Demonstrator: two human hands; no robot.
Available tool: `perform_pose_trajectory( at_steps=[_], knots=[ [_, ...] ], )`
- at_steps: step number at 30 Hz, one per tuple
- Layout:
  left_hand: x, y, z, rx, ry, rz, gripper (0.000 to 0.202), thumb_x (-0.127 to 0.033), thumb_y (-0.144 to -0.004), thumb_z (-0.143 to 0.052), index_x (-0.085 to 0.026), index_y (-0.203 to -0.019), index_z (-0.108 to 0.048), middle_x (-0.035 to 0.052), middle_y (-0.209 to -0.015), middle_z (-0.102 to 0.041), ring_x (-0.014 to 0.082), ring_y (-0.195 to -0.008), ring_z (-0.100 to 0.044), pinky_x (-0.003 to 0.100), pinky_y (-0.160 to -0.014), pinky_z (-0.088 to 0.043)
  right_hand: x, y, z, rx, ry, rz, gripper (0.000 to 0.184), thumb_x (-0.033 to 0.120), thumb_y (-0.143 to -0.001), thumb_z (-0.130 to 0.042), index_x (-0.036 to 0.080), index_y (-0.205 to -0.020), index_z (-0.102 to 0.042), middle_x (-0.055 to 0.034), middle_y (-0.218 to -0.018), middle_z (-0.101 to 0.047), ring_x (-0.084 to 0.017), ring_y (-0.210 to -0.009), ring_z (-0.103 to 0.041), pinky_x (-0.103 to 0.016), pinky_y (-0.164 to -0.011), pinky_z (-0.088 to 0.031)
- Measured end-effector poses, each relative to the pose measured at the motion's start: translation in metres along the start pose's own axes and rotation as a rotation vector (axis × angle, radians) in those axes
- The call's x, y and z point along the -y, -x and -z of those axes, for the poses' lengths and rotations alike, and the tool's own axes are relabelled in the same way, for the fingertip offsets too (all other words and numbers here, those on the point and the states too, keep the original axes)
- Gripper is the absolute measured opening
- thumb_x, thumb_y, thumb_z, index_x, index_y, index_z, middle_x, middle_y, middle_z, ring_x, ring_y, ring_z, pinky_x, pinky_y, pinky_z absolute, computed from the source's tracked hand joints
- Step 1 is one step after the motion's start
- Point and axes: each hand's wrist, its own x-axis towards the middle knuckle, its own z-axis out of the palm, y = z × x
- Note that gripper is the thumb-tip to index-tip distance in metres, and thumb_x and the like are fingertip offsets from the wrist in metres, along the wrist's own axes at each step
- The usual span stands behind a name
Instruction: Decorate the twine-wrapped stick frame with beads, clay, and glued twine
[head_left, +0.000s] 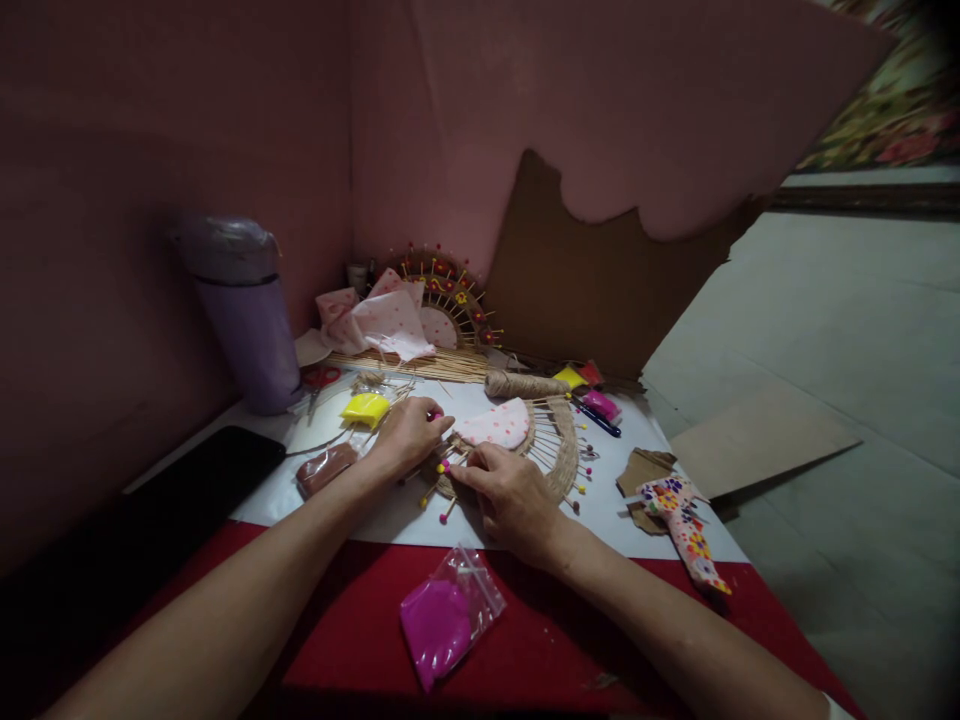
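A half-round fan-shaped craft piece (564, 455) lies on the white sheet, with twine-wrapped bands, thin sticks and small coloured balls on the stick tips. Its centre is a half circle of pink-dotted white cloth (493, 424). Just left of the cloth, my left hand (405, 438) pinches a small bit of magenta clay, mostly hidden by the fingers. My right hand (514, 495) rests over the near side of the piece, its fingertips closed at a stick tipped with a pink ball (444, 466). Some of the sticks are hidden under this hand.
A magenta clay bag (442, 625) lies on the red cloth in front. Yellow (365, 409) and brown clay packs (326, 469), red scissors (321, 378), a phone-like black slab (217, 470) and a purple tumbler (247, 320) stand left. A twine roll (525, 385), cardboard (585, 280) and glue gun (686, 530) are beyond and right.
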Motion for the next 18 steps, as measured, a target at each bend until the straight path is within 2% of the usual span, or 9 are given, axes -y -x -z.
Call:
perform_pose_trajectory(
  at_steps=[5,12,15,18],
  knots=[
    [0.0011,-0.0004,0.0002,0.002,-0.001,-0.002,0.023,-0.031,-0.076,-0.054,-0.017,-0.08,-0.072,0.0056,-0.07,-0.07,0.0177,-0.068,-0.06,0.025,-0.059,-0.039,0.0027,-0.0011,0.0033,-0.013,0.018,0.001,0.025,0.018,-0.088,-0.045,0.019,-0.101,-0.067,-0.0079,-0.081,-0.058,-0.017,-0.07,-0.051,-0.027,-0.062,-0.037],
    [0.0001,0.0001,0.0008,0.004,-0.007,-0.002,0.024,-0.031,-0.076,-0.054,-0.017,-0.08,-0.072,0.0049,-0.07,-0.07,0.017,-0.068,-0.06,0.024,-0.06,-0.039,0.004,-0.0009,-0.0015,0.002,0.101,0.041,0.017,0.021,-0.085,-0.051,0.02,-0.094,-0.066,-0.0058,-0.081,-0.057,-0.016,-0.07,-0.048,-0.027,-0.062,-0.036],
    [-0.0003,0.0,0.0008,0.005,-0.011,0.003,0.023,-0.031,-0.076,-0.054,-0.017,-0.079,-0.072,0.005,-0.069,-0.07,0.0168,-0.067,-0.06,0.024,-0.06,-0.039,0.0033,0.0004,0.0022,-0.03,0.057,0.022,0.021,0.019,-0.087,-0.048,0.019,-0.099,-0.065,-0.0063,-0.083,-0.057,-0.016,-0.071,-0.049,-0.027,-0.064,-0.037],
    [-0.0006,0.0002,0.0009,0.005,-0.01,0.004,0.023,-0.031,-0.076,-0.054,-0.017,-0.079,-0.072,0.005,-0.069,-0.069,0.0166,-0.067,-0.06,0.024,-0.06,-0.039,0.0028,0.0026,0.0059,-0.026,0.037,-0.032,0.02,0.016,-0.086,-0.048,0.017,-0.094,-0.065,-0.0069,-0.083,-0.057,-0.016,-0.071,-0.049,-0.026,-0.063,-0.038]
  ],
)
